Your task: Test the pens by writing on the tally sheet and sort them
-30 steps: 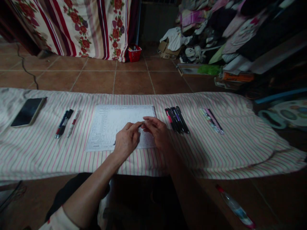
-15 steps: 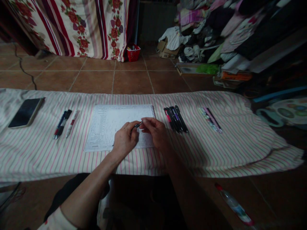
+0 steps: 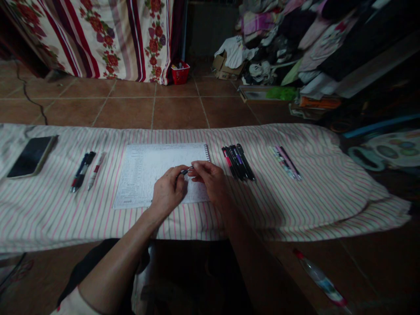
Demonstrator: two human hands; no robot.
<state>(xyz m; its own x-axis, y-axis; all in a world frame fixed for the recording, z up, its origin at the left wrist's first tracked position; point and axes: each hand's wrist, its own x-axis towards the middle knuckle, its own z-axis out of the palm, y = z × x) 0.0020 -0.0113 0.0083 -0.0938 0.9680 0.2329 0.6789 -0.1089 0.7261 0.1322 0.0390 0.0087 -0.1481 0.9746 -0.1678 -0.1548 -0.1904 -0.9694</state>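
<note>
My left hand (image 3: 169, 188) is closed around a dark pen (image 3: 184, 172), and most of its barrel is hidden by the fingers. My right hand (image 3: 211, 177) pinches the pen's far end between thumb and fingertips. Both hands are above a spiral notepad (image 3: 157, 164) with printed and handwritten marks on its page. To the right of the notepad lie several black pens (image 3: 239, 162), one with a red part and one with a purple part. On the left rest dark pens (image 3: 82, 173) and a white and red pen (image 3: 96, 171).
A striped cloth (image 3: 315, 205) covers the table. A phone (image 3: 31, 157) lies at the far left, and slim pens (image 3: 285, 162) lie towards the right. On the floor are a plastic bottle (image 3: 320, 278), a red basket (image 3: 180, 73) and a cardboard box (image 3: 226, 68).
The whole view has shifted slightly, so things appear a little further left. Both hands stay together at the pen, with only small finger movement.
</note>
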